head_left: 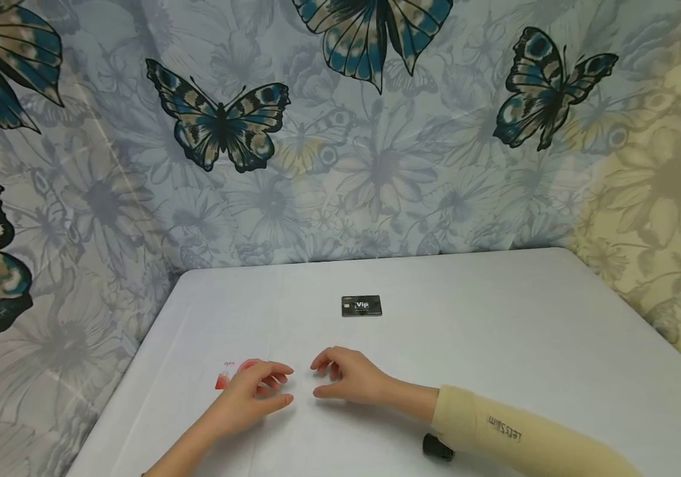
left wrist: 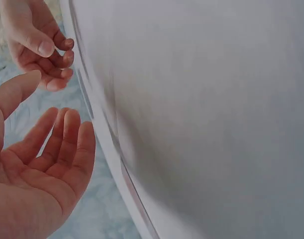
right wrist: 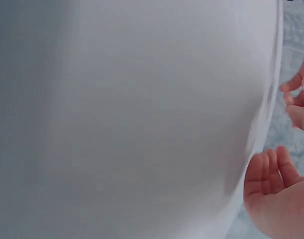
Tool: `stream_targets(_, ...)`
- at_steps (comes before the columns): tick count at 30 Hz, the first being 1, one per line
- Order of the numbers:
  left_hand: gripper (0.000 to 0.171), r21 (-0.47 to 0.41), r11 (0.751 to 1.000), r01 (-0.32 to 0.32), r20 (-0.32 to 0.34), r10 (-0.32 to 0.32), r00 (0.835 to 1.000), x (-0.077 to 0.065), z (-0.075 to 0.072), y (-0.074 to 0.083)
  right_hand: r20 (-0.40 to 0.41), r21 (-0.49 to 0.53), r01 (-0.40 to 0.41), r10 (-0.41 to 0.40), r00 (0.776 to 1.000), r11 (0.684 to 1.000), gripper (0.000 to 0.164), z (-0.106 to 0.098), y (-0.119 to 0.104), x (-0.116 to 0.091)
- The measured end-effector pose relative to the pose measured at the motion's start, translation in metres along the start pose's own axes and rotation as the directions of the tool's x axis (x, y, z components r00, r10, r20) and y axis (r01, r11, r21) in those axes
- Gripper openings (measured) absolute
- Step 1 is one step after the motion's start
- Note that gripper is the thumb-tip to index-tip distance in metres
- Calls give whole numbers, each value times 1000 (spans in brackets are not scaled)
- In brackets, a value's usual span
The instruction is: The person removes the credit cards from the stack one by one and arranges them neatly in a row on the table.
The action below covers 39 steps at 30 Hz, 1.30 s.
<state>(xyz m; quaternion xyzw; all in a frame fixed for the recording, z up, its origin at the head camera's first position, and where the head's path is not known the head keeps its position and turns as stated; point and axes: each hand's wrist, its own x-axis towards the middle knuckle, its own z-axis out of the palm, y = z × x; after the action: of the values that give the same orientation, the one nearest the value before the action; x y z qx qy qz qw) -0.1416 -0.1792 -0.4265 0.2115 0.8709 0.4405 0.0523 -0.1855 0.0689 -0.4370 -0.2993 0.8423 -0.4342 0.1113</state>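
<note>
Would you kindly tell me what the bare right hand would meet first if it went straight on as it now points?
The bare right hand would probably meet the facing bare left hand first, across the gap over the white round-cornered table, though depth is unclear.

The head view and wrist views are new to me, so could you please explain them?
There is no machine, just a person's bare left hand and right hand. The head camera looks forward and down; each wrist camera watches its own hand. On the white table lie a black rectangular card marked "Vip" and a red-printed flat item partly behind the left hand. A small black object shows beside the pale yellow sleeve; whether it touches the table is unclear. Neither hand holds anything.
</note>
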Motion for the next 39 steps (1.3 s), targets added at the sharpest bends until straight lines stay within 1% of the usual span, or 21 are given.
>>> stream_targets(2, 38, -35, 999, 4, 22, -3, 1000, 0, 6, 3, -6, 59, -41, 41, 999, 997, 32, -3, 1, -9)
stream_targets(4, 38, -54, 999, -5, 42, 7, 999, 1, 11, 6, -8, 111, -67, 68, 998, 992, 32, -6, 1, -18)
stream_targets(7, 39, -74, 997, -13, 70, 18, 997, 2, 19, 11, -5, 169, -85, 87, 996, 982, 33, -10, 1, -30)
stream_targets(9, 39, -85, 996, -22, 83, 29, 996, 4, 24, 15, -6, 186, -86, 89, 996, 979, 33, -12, 1, -37)
stream_targets(14, 41, -99, 994, -35, 117, 47, 992, 8, 34, 22, -3, 199, -90, 93, 996, 976, 34, -16, 5, -52)
stream_targets(18, 39, -132, 990, -45, 131, 63, 989, 12, 42, 27, -7, 207, -93, 97, 995, 974, 35, -20, 8, -61)
stream_targets(23, 38, -183, 983, -24, 150, 52, 987, 17, 51, 34, -11, 210, -91, 96, 995, 973, 35, -26, 9, -71)
stream_targets(27, 38, -201, 980, -9, 162, 42, 986, 21, 56, 39, -6, 226, -96, 99, 995, 970, 36, -30, 11, -77)
stream_targets(32, 38, -183, 983, -23, 157, 52, 986, 25, 62, 43, -1, 248, -106, 109, 994, 963, 37, -32, 16, -82)
stream_targets(39, 38, -138, 989, -55, 149, 76, 986, 34, 68, 45, -25, 236, -90, 98, 995, 968, 37, -35, 20, -87)
